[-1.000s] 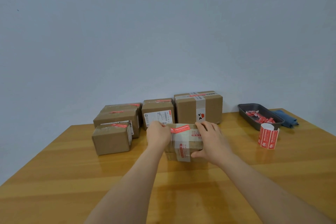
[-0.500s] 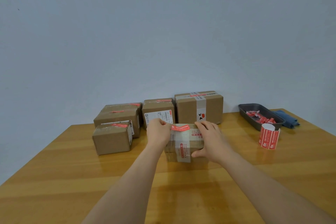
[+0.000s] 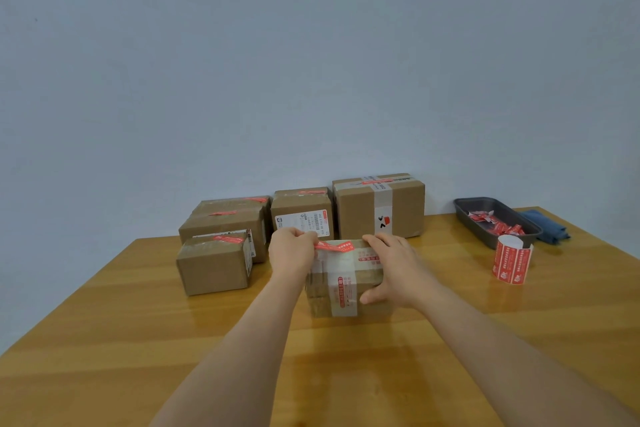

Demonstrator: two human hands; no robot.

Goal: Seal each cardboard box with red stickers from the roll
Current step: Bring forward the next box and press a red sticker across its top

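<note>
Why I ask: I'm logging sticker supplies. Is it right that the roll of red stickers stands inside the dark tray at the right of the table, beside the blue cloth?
Not quite. The head view shows the roll of red stickers standing on the wooden table in front of the dark tray, not inside it. The tray is at the right, beside the blue cloth.

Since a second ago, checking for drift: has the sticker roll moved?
No. The sticker roll stands upright in the same spot, just in front of the dark tray.
</note>
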